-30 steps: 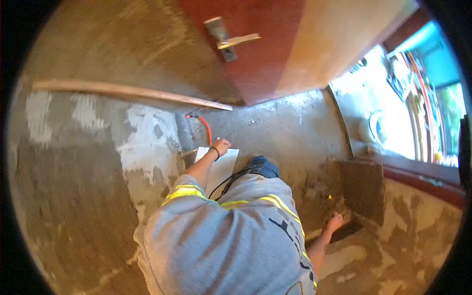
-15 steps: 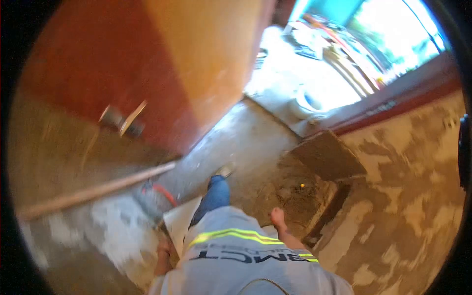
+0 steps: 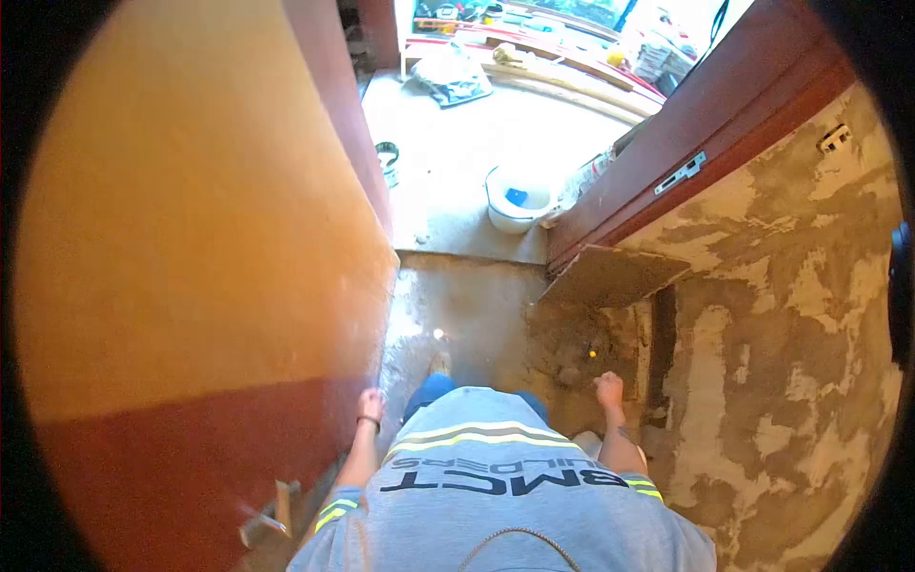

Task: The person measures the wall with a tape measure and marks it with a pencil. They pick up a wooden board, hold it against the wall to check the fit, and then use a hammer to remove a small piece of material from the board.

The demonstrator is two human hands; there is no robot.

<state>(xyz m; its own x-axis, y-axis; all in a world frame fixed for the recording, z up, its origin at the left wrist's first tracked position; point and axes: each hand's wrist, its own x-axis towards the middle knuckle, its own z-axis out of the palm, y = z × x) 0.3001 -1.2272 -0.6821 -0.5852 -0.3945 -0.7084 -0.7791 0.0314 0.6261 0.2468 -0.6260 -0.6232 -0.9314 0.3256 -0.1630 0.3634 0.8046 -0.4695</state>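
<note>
My left hand (image 3: 371, 404), with a dark band on its wrist, hangs beside the edge of the yellow and dark red door (image 3: 191, 315). Its fingers look loosely curled, and I see nothing in them. On the other side my right hand (image 3: 609, 389) is loosely closed, also with nothing visible in it. It hangs near the dark rubble patch (image 3: 562, 357) on the floor, apart from the plastered wall (image 3: 734, 400). A flat board (image 3: 615, 274) leans low at the door frame, ahead of that hand.
Ahead is the doorway with a raised sill (image 3: 467, 257). Past it stands a white bucket (image 3: 508, 223) with something blue inside. A plastic bag (image 3: 456, 81) and long timber pieces (image 3: 572, 86) lie farther back. The door handle (image 3: 267, 525) juts out at lower left.
My view has turned toward the doorway and come closer to it. The door now fills the left side. My left hand has come forward beside it; the pole on the floor is out of view.
</note>
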